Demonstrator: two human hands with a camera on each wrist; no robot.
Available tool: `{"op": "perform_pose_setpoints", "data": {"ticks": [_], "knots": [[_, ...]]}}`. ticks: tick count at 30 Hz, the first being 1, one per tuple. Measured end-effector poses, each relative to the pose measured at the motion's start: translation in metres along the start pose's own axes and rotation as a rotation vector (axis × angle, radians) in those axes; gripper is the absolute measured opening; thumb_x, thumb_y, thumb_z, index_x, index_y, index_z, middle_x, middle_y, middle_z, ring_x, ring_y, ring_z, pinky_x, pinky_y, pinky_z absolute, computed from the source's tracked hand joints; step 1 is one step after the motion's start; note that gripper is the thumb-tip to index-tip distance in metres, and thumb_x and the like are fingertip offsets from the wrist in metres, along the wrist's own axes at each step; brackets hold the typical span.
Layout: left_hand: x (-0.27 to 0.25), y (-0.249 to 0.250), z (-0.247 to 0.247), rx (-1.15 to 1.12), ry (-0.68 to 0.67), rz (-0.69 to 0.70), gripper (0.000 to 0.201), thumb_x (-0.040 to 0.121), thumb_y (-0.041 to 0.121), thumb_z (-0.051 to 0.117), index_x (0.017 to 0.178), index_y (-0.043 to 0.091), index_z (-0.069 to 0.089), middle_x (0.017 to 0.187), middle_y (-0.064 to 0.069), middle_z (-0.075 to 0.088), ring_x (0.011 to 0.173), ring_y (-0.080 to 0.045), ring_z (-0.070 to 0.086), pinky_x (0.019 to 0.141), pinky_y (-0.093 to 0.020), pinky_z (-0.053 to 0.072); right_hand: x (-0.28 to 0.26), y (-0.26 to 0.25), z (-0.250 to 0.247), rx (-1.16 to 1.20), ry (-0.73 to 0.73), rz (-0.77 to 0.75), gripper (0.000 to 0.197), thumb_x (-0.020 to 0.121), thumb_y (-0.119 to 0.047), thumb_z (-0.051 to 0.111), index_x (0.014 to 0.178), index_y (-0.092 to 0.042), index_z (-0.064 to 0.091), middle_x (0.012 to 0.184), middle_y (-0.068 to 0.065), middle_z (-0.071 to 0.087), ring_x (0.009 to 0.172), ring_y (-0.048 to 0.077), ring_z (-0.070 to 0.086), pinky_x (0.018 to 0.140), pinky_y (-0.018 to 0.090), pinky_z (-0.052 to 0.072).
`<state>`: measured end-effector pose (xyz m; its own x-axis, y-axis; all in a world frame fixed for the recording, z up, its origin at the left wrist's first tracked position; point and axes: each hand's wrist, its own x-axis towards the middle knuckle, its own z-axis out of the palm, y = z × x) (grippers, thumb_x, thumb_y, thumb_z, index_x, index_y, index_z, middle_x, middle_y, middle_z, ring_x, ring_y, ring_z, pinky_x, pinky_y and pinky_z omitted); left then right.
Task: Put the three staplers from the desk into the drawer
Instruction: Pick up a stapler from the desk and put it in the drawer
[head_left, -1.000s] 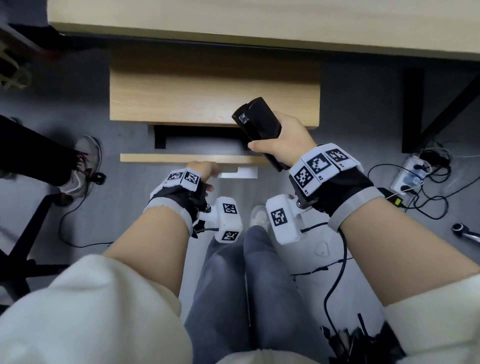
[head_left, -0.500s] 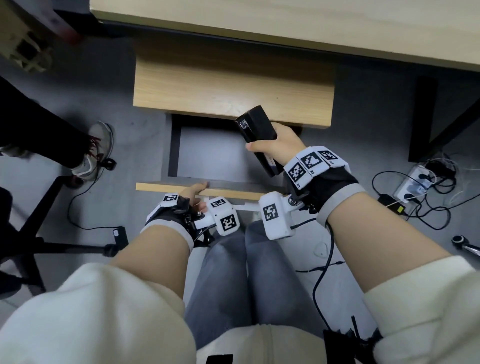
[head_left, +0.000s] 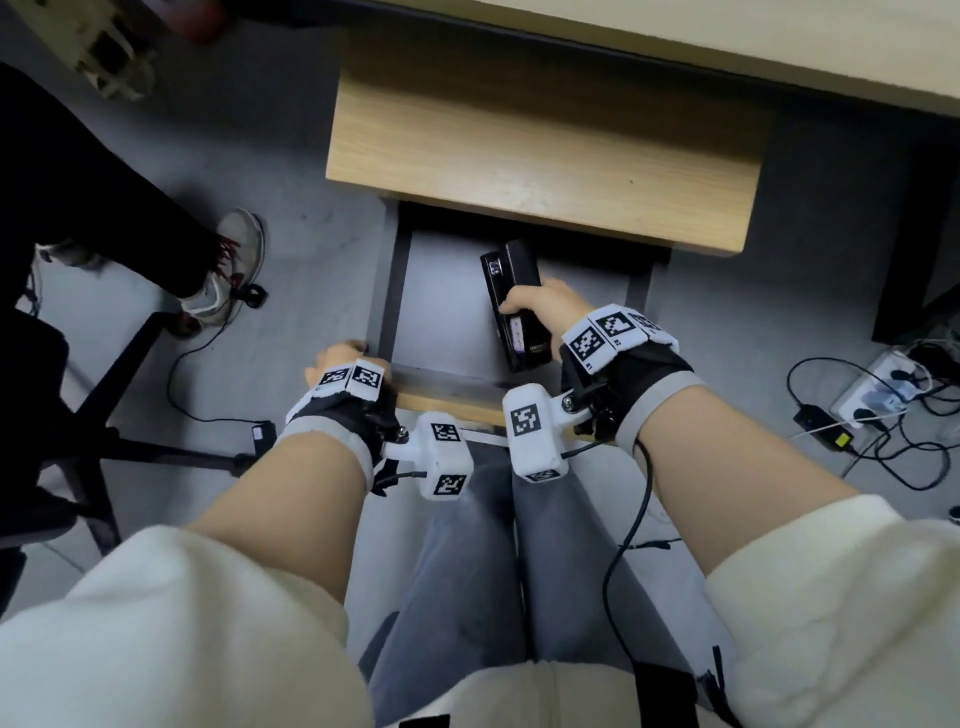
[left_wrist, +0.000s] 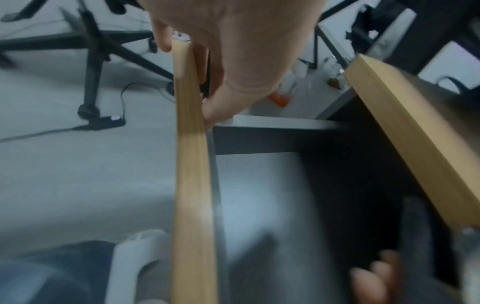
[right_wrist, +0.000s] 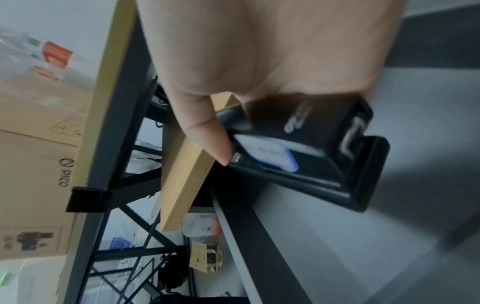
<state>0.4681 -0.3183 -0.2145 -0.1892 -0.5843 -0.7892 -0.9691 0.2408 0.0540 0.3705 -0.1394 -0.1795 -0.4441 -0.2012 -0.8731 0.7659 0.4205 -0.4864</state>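
Observation:
My right hand (head_left: 540, 306) grips a black stapler (head_left: 511, 306) and holds it over the grey floor of the open drawer (head_left: 441, 312). The right wrist view shows the same stapler (right_wrist: 306, 148) in my curled fingers, with a white and blue label on its side. My left hand (head_left: 340, 356) holds the left end of the drawer's wooden front panel (head_left: 447, 408); in the left wrist view my fingers (left_wrist: 218, 67) curl over the top edge of that panel (left_wrist: 192, 164). The drawer interior looks bare. No other stapler is in view.
A wooden cabinet top (head_left: 540, 150) overhangs the back of the drawer, under the desk edge (head_left: 779, 41). Another person's shoe (head_left: 228, 270) and an office chair base (head_left: 119, 415) are at the left. A power strip with cables (head_left: 878, 395) lies on the floor at the right.
The drawer has come out from nearly closed to wide open, pulled by my left hand. My right hand has lowered the stapler from in front of the cabinet down into the drawer opening.

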Motion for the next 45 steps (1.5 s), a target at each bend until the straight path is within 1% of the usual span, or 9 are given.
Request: {"op": "perform_pose_setpoints", "data": {"ticks": [3, 6, 10, 16, 21, 31, 40, 42, 45], "knots": [[0.012, -0.008, -0.006, -0.061, -0.075, -0.029, 0.061, 0.072, -0.001, 0.063, 0.129, 0.019, 0.056, 0.125, -0.011, 0.064, 0.118, -0.028, 0.058, 0.103, -0.035, 0.045, 0.019, 0.002, 0.018, -0.033, -0.020, 0.028, 0.006, 0.077, -0.005, 0.065, 0.081, -0.007, 0.060, 0.080, 0.012, 0.062, 0.088, 0.033, 0.063, 0.090, 0.043, 0.050], [0.015, -0.010, -0.014, 0.028, -0.197, 0.008, 0.085, 0.064, 0.002, 0.070, 0.142, 0.020, 0.039, 0.136, -0.011, 0.056, 0.122, -0.027, 0.056, 0.103, -0.031, 0.043, 0.038, 0.004, 0.036, -0.095, -0.002, 0.095, 0.053, 0.069, -0.018, 0.076, 0.117, -0.002, 0.058, 0.103, 0.015, 0.064, 0.108, 0.035, 0.063, 0.097, 0.048, 0.049], [0.016, -0.003, -0.017, 0.176, -0.371, 0.180, 0.095, 0.066, -0.014, 0.071, 0.145, 0.015, 0.027, 0.136, -0.014, 0.053, 0.119, -0.026, 0.054, 0.100, -0.036, 0.043, 0.074, 0.018, 0.057, -0.185, -0.018, 0.155, 0.086, 0.043, -0.037, 0.081, 0.121, -0.009, 0.054, 0.116, 0.015, 0.066, 0.108, 0.035, 0.063, 0.096, 0.050, 0.049], [0.029, -0.011, -0.020, 0.049, -0.496, 0.220, 0.095, 0.069, -0.016, 0.066, 0.143, 0.031, 0.031, 0.133, -0.007, 0.058, 0.123, -0.028, 0.054, 0.089, -0.036, 0.051, 0.085, 0.023, 0.076, -0.232, 0.007, 0.181, 0.070, 0.061, -0.028, 0.081, 0.122, -0.011, 0.050, 0.120, 0.014, 0.063, 0.111, 0.035, 0.060, 0.096, 0.050, 0.049], [0.032, -0.010, -0.025, -0.026, -0.518, 0.224, 0.080, 0.083, -0.009, 0.055, 0.145, 0.036, 0.031, 0.125, -0.001, 0.060, 0.104, -0.016, 0.053, 0.086, -0.025, 0.038, 0.095, 0.028, 0.083, -0.321, -0.006, 0.156, 0.036, 0.061, -0.032, 0.080, 0.083, -0.014, 0.058, 0.099, 0.013, 0.069, 0.100, 0.034, 0.066, 0.089, 0.048, 0.054], [0.030, -0.013, -0.023, -0.094, -0.493, 0.204, 0.078, 0.085, -0.006, 0.054, 0.144, 0.039, 0.031, 0.119, -0.001, 0.063, 0.094, -0.019, 0.055, 0.058, -0.019, 0.042, 0.098, 0.013, 0.097, -0.664, 0.085, 0.116, 0.066, 0.081, -0.032, 0.069, 0.130, -0.003, 0.036, 0.127, 0.014, 0.055, 0.114, 0.029, 0.057, 0.073, 0.028, 0.038], [-0.005, 0.017, -0.036, -0.048, -0.465, 0.204, 0.049, 0.092, 0.015, 0.051, 0.140, 0.012, 0.040, 0.138, -0.006, 0.051, 0.126, -0.024, 0.048, 0.102, -0.030, 0.037, 0.057, -0.010, 0.062, -0.640, -0.032, 0.050, 0.075, 0.078, -0.042, 0.068, 0.137, -0.007, 0.037, 0.136, 0.013, 0.053, 0.119, 0.033, 0.056, 0.095, 0.036, 0.045], [-0.021, 0.034, -0.049, -0.052, -0.416, 0.246, 0.050, 0.093, 0.020, 0.050, 0.141, 0.012, 0.039, 0.139, -0.008, 0.050, 0.127, -0.026, 0.047, 0.096, -0.031, 0.039, 0.035, -0.028, 0.046, -0.489, -0.011, 0.045, 0.069, 0.078, -0.035, 0.069, 0.136, -0.011, 0.041, 0.125, 0.012, 0.059, 0.112, 0.029, 0.059, 0.095, 0.046, 0.049], [-0.055, 0.066, -0.075, -0.208, -0.466, 0.342, 0.033, 0.093, 0.024, 0.049, 0.124, 0.018, 0.056, 0.111, -0.001, 0.059, 0.101, -0.015, 0.053, 0.071, -0.023, 0.038, -0.011, -0.062, 0.016, -0.228, -0.022, -0.016, 0.028, 0.089, -0.017, 0.059, 0.115, -0.013, 0.050, 0.083, 0.006, 0.053, 0.081, 0.018, 0.051, 0.066, 0.031, 0.048]]}}
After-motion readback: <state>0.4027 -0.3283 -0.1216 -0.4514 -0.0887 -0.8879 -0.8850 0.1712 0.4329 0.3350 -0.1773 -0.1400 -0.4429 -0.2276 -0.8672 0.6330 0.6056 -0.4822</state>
